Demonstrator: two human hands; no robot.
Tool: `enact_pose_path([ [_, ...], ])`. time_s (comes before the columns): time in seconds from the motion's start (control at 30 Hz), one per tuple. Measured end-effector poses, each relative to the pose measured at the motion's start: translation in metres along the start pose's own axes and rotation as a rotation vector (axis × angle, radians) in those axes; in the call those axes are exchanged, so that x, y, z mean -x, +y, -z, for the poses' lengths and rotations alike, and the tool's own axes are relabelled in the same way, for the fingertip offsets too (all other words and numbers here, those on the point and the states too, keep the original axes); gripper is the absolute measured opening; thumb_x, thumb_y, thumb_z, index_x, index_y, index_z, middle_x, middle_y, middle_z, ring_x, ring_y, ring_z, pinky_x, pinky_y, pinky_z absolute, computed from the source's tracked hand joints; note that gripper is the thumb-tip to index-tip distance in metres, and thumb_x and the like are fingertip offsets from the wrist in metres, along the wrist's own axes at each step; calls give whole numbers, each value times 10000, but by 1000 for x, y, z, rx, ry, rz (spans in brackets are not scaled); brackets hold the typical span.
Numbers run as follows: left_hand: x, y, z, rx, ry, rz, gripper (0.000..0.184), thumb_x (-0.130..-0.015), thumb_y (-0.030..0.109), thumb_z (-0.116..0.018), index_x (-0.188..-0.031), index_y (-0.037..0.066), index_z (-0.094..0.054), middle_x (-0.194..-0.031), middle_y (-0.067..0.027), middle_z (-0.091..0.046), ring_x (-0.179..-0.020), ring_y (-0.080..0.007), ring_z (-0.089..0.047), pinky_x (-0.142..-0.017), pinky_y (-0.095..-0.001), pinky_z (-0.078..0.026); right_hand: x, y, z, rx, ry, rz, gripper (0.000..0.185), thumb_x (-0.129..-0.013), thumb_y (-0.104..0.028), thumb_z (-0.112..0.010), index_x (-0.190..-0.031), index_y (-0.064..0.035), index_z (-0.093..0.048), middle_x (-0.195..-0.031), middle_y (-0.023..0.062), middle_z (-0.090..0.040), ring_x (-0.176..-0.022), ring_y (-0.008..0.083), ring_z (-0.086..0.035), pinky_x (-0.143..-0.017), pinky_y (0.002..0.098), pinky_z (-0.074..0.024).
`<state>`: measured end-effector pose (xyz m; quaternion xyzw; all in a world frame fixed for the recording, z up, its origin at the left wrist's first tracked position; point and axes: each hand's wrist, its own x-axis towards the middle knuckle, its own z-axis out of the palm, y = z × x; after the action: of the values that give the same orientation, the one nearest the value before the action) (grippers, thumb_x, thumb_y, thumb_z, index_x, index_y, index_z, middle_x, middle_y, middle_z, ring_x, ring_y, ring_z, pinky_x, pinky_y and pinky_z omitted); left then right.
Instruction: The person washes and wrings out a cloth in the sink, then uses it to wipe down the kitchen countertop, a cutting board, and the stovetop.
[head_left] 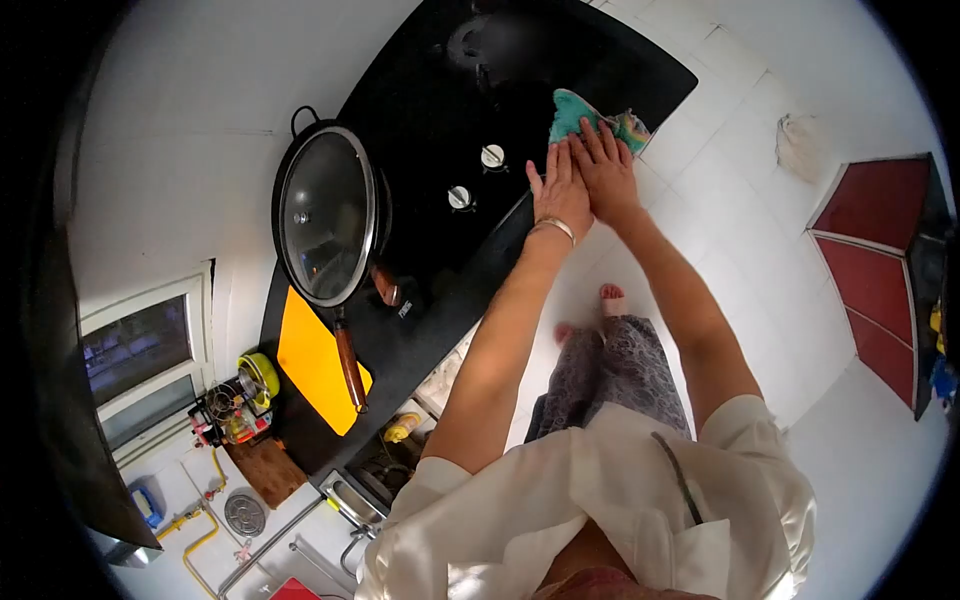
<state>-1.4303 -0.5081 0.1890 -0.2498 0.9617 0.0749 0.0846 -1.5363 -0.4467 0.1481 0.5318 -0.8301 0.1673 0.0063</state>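
A green cloth [570, 112] lies near the right front corner of the black countertop [655, 80], and a crumpled multicoloured part [632, 130] shows beside it at the edge. My left hand [563, 195], with a bracelet at the wrist, reaches the cloth's lower edge, fingers stretched and thumb apart. Against it, my right hand [606, 180] rests with long, straight fingers lying over the cloth. Neither hand has its fingers curled round the cloth. What lies beneath the palms is hidden.
Two stove knobs [492, 157] sit left of my hands. Farther left stands a pan with a glass lid [325, 215]; its wooden handle [349, 365] crosses a yellow board [305, 350]. A sink [352, 497] is at lower left, a red cabinet [870, 270] at right.
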Motion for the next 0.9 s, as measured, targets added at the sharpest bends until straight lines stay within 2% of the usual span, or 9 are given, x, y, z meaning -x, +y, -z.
enact_pose_path([
  [0.13, 64, -30, -29, 1, 19, 23, 659, -832, 184, -710, -1442, 26, -517, -1620, -176, -270, -1430, -358, -305, -1142, -504, -294, 39, -71, -14, 67, -154, -129, 627, -942, -270, -578, -1507, -35, -440, -1629, 235, -269, -1482, 403, -279, -1164, 555, -253],
  [0.2, 124, -52, -39, 67, 36, 89, 641, -815, 184, -716, -1423, 63, -554, -1599, -157, -325, -1375, -358, -364, -1109, -490, -329, 69, -121, -21, 28, 6, 35, 472, -900, -203, -590, -1324, 1, -628, -1523, 263, -438, -1383, 428, -408, -1076, 563, -355],
  [0.27, 190, -81, -57, 34, 134, 144, 644, -805, 196, -722, -1416, 75, -563, -1571, -152, -384, -1320, -375, -411, -1081, -483, -354, 94, -175, -39, -135, 154, 184, 427, -863, -167, -603, -1229, 44, -664, -1466, 340, -463, -1299, 467, -485, -1005, 567, -419],
  [0.33, 253, -104, -65, 28, 196, 211, 637, -805, 212, -725, -1402, 54, -570, -1550, -174, -416, -1283, -399, -437, -1055, -483, -370, 119, -228, -60, -322, 87, 293, 453, -869, -161, -585, -1235, 103, -628, -1446, 400, -440, -1312, 491, -473, -1020, 582, -410],
  [0.47, 346, -119, -74, 48, 114, 444, 668, -800, 240, -722, -1396, -6, -548, -1534, -258, -400, -1250, -431, -448, -1026, -495, -386, 154, -302, -54, -358, -178, 571, 490, -909, -228, -550, -1292, 71, -618, -1500, 338, -420, -1385, 461, -407, -1105, 547, -341],
  [0.53, 363, -122, -79, -63, 57, 445, 724, -787, 233, -719, -1413, -62, -505, -1508, -303, -392, -1197, -449, -463, -1021, -505, -405, 159, -315, -65, -363, -130, 660, 461, -933, -258, -526, -1274, 29, -645, -1522, 281, -421, -1385, 410, -416, -1144, 508, -297],
  [0.67, 320, -92, -73, 7, 79, 661, 768, -779, 238, -722, -1424, -92, -466, -1516, -324, -360, -1225, -467, -439, -1028, -525, -394, 142, -284, -89, -366, 9, 807, 422, -930, -299, -543, -1258, -74, -683, -1530, 117, -476, -1395, 306, -423, -1163, 439, -275],
  [0.77, 266, -57, -63, -51, 1, 629, 884, -773, 301, -754, -1486, -61, -376, -1548, -327, -288, -1263, -496, -405, -1018, -556, -385, 114, -219, -62, -352, -34, 747, 407, -913, -313, -568, -1253, -127, -694, -1514, 41, -500, -1384, 256, -434, -1154, 414, -285],
  [0.9, 157, -2, -67, -41, 225, 461, 920, -755, 265, -755, -1477, -119, -332, -1505, -333, -330, -1277, -499, -398, -1032, -573, -373, 60, -89, -29, -406, -16, 698, 382, -890, -269, -611, -1235, -128, -692, -1519, 65, -491, -1368, 278, -451, -1132, 420, -334],
])
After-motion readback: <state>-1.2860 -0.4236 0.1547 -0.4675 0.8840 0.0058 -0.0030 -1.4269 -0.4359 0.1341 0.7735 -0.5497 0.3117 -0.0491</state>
